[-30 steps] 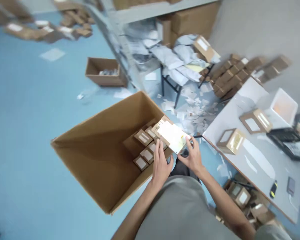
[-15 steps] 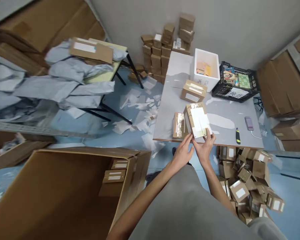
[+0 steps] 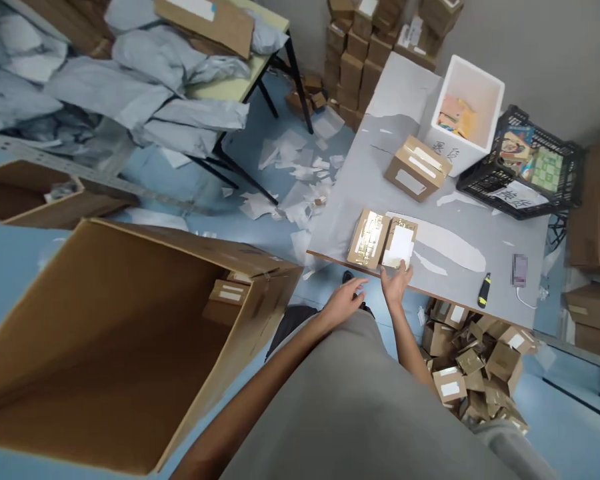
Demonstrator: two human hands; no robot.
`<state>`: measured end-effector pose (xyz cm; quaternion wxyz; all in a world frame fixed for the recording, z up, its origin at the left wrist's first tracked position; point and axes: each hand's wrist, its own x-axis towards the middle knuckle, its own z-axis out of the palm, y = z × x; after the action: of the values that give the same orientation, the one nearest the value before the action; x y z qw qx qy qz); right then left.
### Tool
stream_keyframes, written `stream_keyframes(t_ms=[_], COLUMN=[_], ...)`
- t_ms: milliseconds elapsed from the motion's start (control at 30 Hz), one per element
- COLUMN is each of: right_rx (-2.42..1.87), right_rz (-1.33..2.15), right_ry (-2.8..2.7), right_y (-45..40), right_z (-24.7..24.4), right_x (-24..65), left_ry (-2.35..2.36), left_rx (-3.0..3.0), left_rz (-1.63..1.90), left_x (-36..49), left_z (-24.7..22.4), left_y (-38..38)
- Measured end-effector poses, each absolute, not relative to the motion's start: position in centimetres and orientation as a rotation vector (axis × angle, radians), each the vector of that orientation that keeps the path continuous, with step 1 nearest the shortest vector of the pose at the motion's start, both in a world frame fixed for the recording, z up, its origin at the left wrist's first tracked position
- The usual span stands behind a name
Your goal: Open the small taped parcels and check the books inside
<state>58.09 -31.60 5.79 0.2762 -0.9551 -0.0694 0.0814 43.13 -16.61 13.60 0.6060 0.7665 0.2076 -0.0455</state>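
On the near edge of the grey table (image 3: 365, 157), a small cardboard box with a white label (image 3: 399, 245) rests beside a tape-wrapped cardboard box (image 3: 369, 237). My right hand (image 3: 396, 285) grips the labelled box at its near end, the thumb toward the left and the fingers over the right corner. My left hand (image 3: 344, 301) is off the table, just before its edge, with the fingers stretched out and nothing in them. A third cardboard box (image 3: 417, 168) stands farther back, apart from both hands.
A white foam bin (image 3: 473, 100) and a black crate (image 3: 523, 200) stand at the back right. A utility knife (image 3: 484, 291) and a phone (image 3: 519, 270) lie on the right. A large open carton (image 3: 105, 347) is at my left. Several small boxes (image 3: 473, 363) are piled below the table.
The labelled box has come down from a tilted hold to rest on the table beside the taped box. My left hand has let go and drawn back; the view has shifted.
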Motion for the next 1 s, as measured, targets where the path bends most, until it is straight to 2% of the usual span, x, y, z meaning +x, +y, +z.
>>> stream_keyframes(t_ms=[133,267,500,767,1000], right_rx=[-2.56,-2.413,-2.181,-2.005,-1.976], right_rz=[0.123,0.174,0.393,0.81,0.994], right_ry=[-0.561,-0.99,-1.508,-1.971,-2.245], right_y=[-28.3,-22.5,-12.6,-6.9,-3.7], right_z=[9.1,11.2,10.9,8.8,4.9], right_x=[56.9,53.4,39.3,22.9,17.8], left_ry=[0.723,0.85,1.04,1.515,1.809], left_rx=[1.663,1.531,1.357,0.956,0.814], left_rz=[0.016,0.21,0.517,0.55,0.302], left_x=[39.8,35.1,20.0,-1.0,-10.0], left_z=[13.1,13.5,13.1,6.8,0.0], left_y=[-13.4,-11.4,-8.2,-7.6,-5.5])
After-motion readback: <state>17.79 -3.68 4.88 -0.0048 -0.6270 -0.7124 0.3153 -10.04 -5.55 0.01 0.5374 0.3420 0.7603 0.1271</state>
